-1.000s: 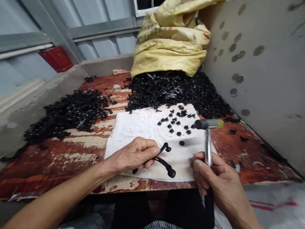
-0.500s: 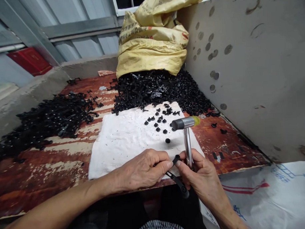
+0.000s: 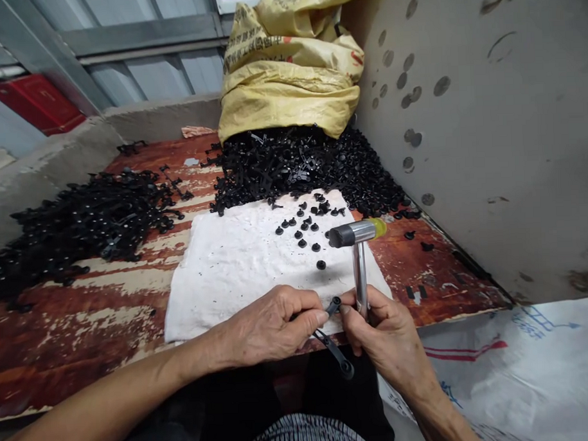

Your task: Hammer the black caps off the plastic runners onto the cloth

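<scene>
The black moulded plastic strip (image 3: pixel 332 351) is hanging between both hands, over the front edge of the white cloth (image 3: pixel 229 300). The left hand (image 3: pixel 273 327) is pinching it between thumb and fingers, palm down, while the right hand (image 3: pixel 387 333) is gripping the upright handle of a steel hammer (image 3: pixel 359 269) just beside the strip. Loose black plastic pieces (image 3: pixel 299 230) are lying at 12 o'clock, a black heap (image 3: pixel 302 165) is rising beyond them, and another heap (image 3: pixel 91 221) is spreading at 10 o'clock across the red-painted board (image 3: pixel 61 325)
</scene>
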Demonstrator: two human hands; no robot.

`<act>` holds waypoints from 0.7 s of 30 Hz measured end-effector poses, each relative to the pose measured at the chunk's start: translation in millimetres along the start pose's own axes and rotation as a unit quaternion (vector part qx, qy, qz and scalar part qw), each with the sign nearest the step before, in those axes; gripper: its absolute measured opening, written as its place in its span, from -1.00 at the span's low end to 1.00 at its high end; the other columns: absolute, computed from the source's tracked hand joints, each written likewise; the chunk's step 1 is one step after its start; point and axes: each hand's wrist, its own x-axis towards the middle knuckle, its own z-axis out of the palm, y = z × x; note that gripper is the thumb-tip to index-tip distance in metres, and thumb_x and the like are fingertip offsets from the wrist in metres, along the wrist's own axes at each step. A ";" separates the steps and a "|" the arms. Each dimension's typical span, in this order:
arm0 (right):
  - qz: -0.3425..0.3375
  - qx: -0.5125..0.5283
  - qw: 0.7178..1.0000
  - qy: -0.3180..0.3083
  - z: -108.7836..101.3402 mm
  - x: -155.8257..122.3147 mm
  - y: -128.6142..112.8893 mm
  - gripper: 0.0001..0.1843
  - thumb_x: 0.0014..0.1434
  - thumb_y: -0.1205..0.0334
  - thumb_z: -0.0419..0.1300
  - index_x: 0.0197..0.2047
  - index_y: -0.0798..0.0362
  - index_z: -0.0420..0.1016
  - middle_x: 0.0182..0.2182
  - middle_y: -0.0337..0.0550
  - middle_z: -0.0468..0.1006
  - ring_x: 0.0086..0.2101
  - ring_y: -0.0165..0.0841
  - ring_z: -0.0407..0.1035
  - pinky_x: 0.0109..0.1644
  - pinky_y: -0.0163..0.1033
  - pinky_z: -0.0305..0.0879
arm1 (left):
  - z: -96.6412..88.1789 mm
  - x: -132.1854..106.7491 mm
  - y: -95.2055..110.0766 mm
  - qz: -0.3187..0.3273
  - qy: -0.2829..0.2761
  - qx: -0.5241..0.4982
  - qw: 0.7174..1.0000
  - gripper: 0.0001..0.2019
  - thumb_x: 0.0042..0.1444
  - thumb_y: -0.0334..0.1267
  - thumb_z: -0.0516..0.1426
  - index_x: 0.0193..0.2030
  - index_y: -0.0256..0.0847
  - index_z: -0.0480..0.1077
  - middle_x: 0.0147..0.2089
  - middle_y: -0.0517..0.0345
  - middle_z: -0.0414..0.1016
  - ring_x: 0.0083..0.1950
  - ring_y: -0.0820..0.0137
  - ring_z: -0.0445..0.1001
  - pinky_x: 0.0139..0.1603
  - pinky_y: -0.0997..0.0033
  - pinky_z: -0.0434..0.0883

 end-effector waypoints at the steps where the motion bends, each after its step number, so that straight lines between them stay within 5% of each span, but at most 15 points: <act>1: 0.001 0.001 1.000 0.001 -0.3 -0.1 0.6 -0.83 -0.07 0.12 0.22 -0.47 0.02 0.37 -0.80 -0.45 0.21 -0.77 -0.52 0.06 -0.70 -0.39 0.04 | -0.2 0.0 -0.4 -0.002 -0.004 -0.009 1.000 -0.71 0.24 -0.16 -0.02 -0.47 -0.24 0.25 -0.59 0.36 0.19 -0.58 0.60 0.11 -0.56 0.58 0.08; 21: -0.113 -0.095 0.988 0.049 2.2 -2.0 5.7 -0.89 0.01 0.20 0.14 -0.50 0.02 0.39 -0.70 -0.37 0.25 -0.70 -0.48 0.11 -0.67 -0.36 0.05 | 4.5 -0.6 1.2 0.012 0.009 0.012 1.000 -0.71 0.25 -0.21 -0.02 -0.49 -0.24 0.24 -0.58 0.35 0.19 -0.58 0.62 0.09 -0.58 0.60 0.08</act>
